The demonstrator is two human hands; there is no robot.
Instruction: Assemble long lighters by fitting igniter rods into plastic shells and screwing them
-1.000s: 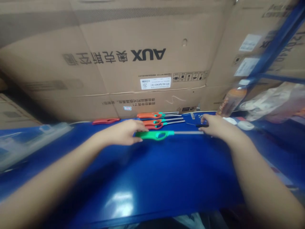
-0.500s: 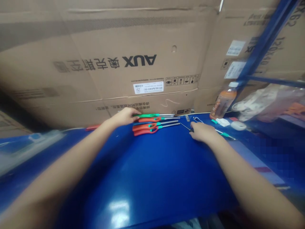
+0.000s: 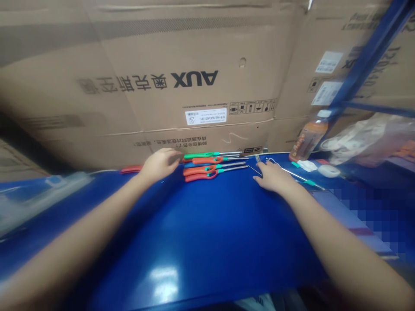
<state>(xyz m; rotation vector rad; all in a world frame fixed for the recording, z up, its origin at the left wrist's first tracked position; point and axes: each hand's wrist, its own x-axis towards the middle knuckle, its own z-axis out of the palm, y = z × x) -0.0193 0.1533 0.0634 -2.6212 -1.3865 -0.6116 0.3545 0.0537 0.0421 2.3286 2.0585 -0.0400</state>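
Observation:
Several long-nosed lighters lie side by side at the back of the blue table, with metal tubes pointing right. The rearmost is a green lighter (image 3: 201, 155), and the front ones are a red lighter (image 3: 199, 177) and an orange lighter (image 3: 197, 171). Just left of their handles is my left hand (image 3: 160, 164), its fingers curved, apart and without anything in them. My right hand (image 3: 274, 176) rests low over the table beyond the tube tips, fingers spread. A thin metal rod (image 3: 254, 169) lies by its fingertips; its other end is hidden under the hand.
A large cardboard box (image 3: 145, 108) walls off the back. On the right stand an orange drink bottle (image 3: 309, 136), a white oval object (image 3: 329, 171) and another metal rod with a green part (image 3: 309, 182). A red object (image 3: 131, 169) lies at left. A clear plastic bag (image 3: 48, 196) sits far left.
My left hand has let go of the green lighter and drawn back left. My right hand has opened its fingers, leaving the thin rod on the table. The view has shifted slightly.

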